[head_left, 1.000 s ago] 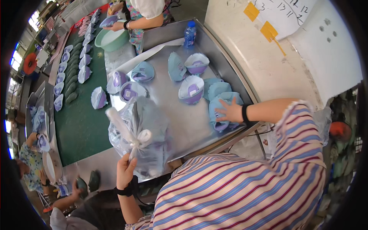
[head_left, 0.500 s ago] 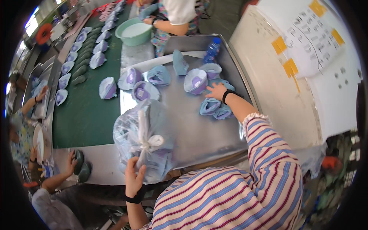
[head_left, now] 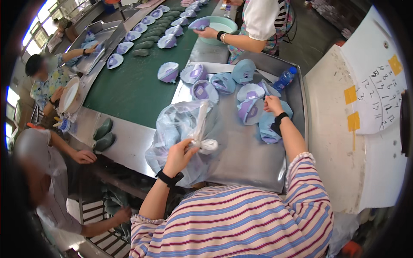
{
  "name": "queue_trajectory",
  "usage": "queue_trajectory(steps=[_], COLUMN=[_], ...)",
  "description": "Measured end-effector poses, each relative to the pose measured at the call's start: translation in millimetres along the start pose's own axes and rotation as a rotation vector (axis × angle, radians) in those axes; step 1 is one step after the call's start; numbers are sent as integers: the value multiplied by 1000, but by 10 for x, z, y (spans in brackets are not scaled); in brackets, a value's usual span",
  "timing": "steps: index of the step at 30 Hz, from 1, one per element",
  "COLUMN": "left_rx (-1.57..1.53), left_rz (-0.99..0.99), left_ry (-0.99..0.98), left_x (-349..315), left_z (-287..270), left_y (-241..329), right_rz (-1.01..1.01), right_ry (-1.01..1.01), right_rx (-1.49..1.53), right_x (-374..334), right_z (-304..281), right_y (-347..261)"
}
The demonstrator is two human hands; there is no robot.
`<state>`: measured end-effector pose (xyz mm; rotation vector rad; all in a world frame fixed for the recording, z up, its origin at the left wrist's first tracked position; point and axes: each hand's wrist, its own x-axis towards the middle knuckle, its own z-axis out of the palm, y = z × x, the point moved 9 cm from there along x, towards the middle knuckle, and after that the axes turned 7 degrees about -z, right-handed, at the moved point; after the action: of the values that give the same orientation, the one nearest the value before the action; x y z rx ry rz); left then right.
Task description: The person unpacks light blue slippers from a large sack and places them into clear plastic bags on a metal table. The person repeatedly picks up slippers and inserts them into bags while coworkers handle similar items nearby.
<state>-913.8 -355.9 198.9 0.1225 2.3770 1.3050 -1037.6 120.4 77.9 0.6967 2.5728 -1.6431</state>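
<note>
Clear plastic bag (head_left: 170, 124) at near left side of metal tray (head_left: 241, 161); left hand (head_left: 180, 155) clamped on its tied top. Right hand (head_left: 273, 104) at blue-purple pieces (head_left: 267, 131), fingers curled, grip unclear.

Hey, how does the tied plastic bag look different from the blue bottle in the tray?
The plastic bag is much larger and bulging, while the bottle is small and narrow. The bag is whitish and see-through, with pale blue showing inside; the bottle is deep blue. The left hand holds the bag near its knot, but no hand touches the bottle. Both look closed: bag knotted, bottle capped.
</note>
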Motion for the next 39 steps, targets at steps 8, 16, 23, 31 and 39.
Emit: queue_trajectory(steps=[8, 16, 23, 31, 39], left_rx=[-436, -138, 81, -118, -131], left_rz=[100, 328, 378, 608, 700], left_ry=[44, 303, 474, 291, 238], left_x=[66, -274, -205, -202, -293], left_z=[8, -239, -387, -529, -505], left_y=[-173, 93, 238, 445, 621], right_rz=[-975, -938, -866, -719, -714], right_ry=[-798, -991, -767, -304, -77], right_rx=[-388, -495, -734, -966, -904], right_x=[-2528, -3051, -3315, -4228, -4617], right_z=[1396, 1581, 494, -810, -738], right_y=[-2291, -2508, -3054, -3697, -4318])
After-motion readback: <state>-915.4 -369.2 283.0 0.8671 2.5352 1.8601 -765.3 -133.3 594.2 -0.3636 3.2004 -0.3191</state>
